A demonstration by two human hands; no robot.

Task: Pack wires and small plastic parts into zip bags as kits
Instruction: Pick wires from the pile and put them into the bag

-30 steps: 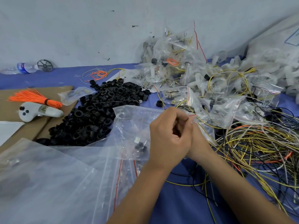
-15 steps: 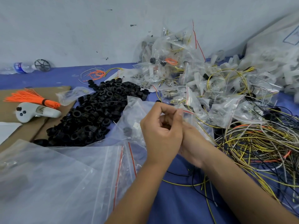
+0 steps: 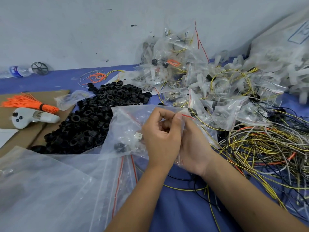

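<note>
A clear zip bag (image 3: pixel 127 129) with a red seal line hangs in front of me, holding a black plastic part (image 3: pixel 119 147) and a small white piece. My left hand (image 3: pixel 161 139) pinches the bag's top edge between thumb and fingers. Behind it, my right hand (image 3: pixel 194 148) holds the same bag, its fingers mostly hidden by the left hand. A pile of black plastic rings (image 3: pixel 93 119) lies to the left. A tangle of yellow, black and white wires (image 3: pixel 267 148) lies to the right. Filled zip bags (image 3: pixel 192 77) are heaped at the back.
Large empty clear bags (image 3: pixel 50 190) cover the near left. On cardboard (image 3: pixel 10 101) at the left lie an orange wire bundle (image 3: pixel 31 103) and a white controller (image 3: pixel 31 117). A water bottle (image 3: pixel 18 71) lies by the wall. White plastic parts (image 3: pixel 284 64) pile at the right.
Both hands have lifted the zip bag and shifted a little left. The left thumb and fingers now pinch along the bag's sealed top edge, and the bag hangs more spread out.
</note>
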